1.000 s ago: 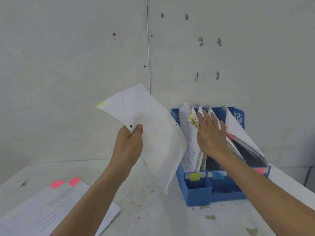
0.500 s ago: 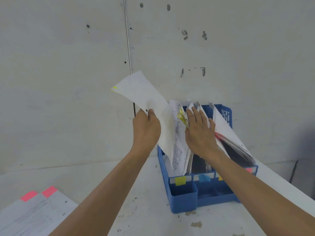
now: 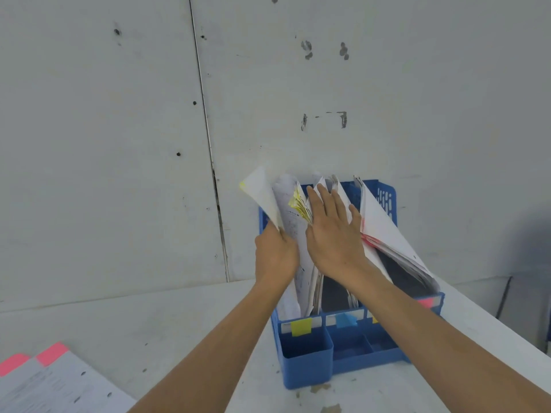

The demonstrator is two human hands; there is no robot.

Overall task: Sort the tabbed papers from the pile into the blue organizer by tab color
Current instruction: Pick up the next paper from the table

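— Yellow tab on that sheet [image 3: 261, 192]: where has it got to?
— Its lower part is now down in the organizer [image 3: 307, 365], in the slot just beyond the left hand [image 3: 275, 254], behind the yellow label [image 3: 301, 327]. A second ago that hand held it up in the air, well to the left of the box. It has since swung across and sunk in.
— How does the left hand hold it?
— Fingers curled round the sheet's near edge, pinching it. The tabbed corner stands up above the hand.
— And the right hand [image 3: 334, 242]?
— Flat, with straight fingers, pressing the other yellow-tabbed papers [image 3: 299, 205] and their neighbours over to the right, so a gap shows beside it. It has kept that place throughout.
— What does that mean for the job?
— I judge this sheet nearly filed, and in the right slot. It wants only a push down and a release. The pile [image 3: 59, 386] with pink tabs [image 3: 52, 353] lies on the worktop [image 3: 179, 323], well to the near left of the left hand, so more remains. Those would likely join the pink-tabbed papers [image 3: 384, 234] just right of the right hand.
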